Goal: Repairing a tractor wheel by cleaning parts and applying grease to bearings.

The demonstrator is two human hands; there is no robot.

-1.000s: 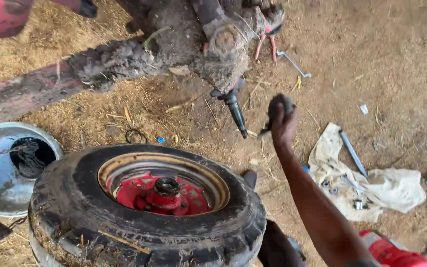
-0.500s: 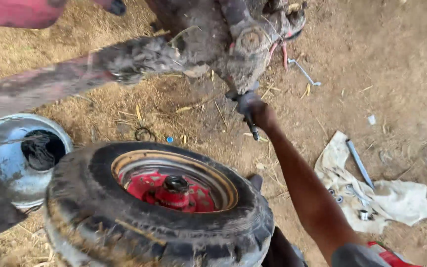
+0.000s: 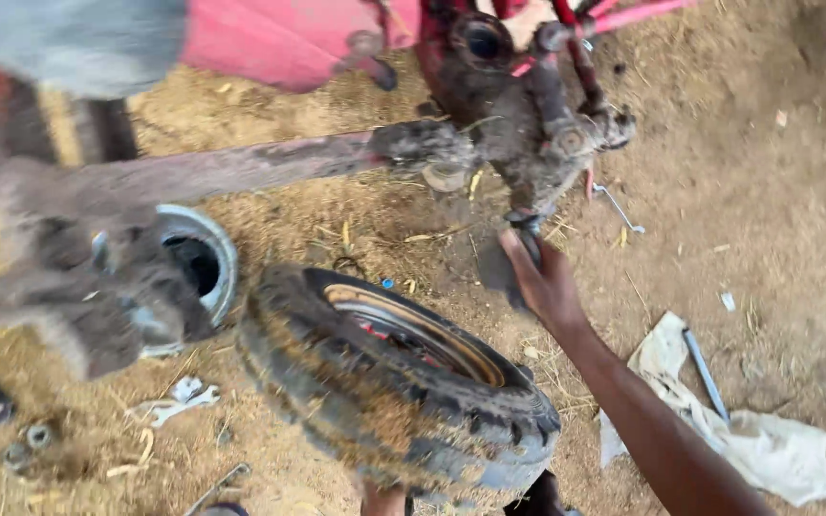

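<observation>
Right hand (image 3: 545,282): reaches up and away from the body, fingers curled narrowly around a dark part at the lower end of the axle assembly; what exactly sits inside the grip is blurred and cannot be told.
Left hand: out of sight.
Axle assembly (image 3: 537,143): greasy, mud-caked metal knuckle just above the hand, with a red frame (image 3: 279,38) behind it and a dirty beam (image 3: 231,167) running off to the left of the hand.
Dark stub (image 3: 526,229): hangs from the bottom of the knuckle, touching the fingers.
Tyre (image 3: 384,401): a small wheel with a muddy tread, tilted, lower left of the hand and near the forearm; its rim (image 3: 423,334) shows orange-brown with red inside.
Metal hub cover (image 3: 207,263): a round silvery dish with a dark hole, well left of the hand, beyond the tyre.
Spanner (image 3: 619,208): lies on the ground just right of the knuckle, up and right of the hand.
Cloth (image 3: 757,440): a crumpled pale rag on the ground, lower right of the hand, beside the forearm, with a long grey tool (image 3: 706,373) lying across it.
Ground (image 3: 767,191): dry earth with scattered straw.
Loose bits (image 3: 179,401): pale small parts on the earth, far lower left of the hand.
</observation>
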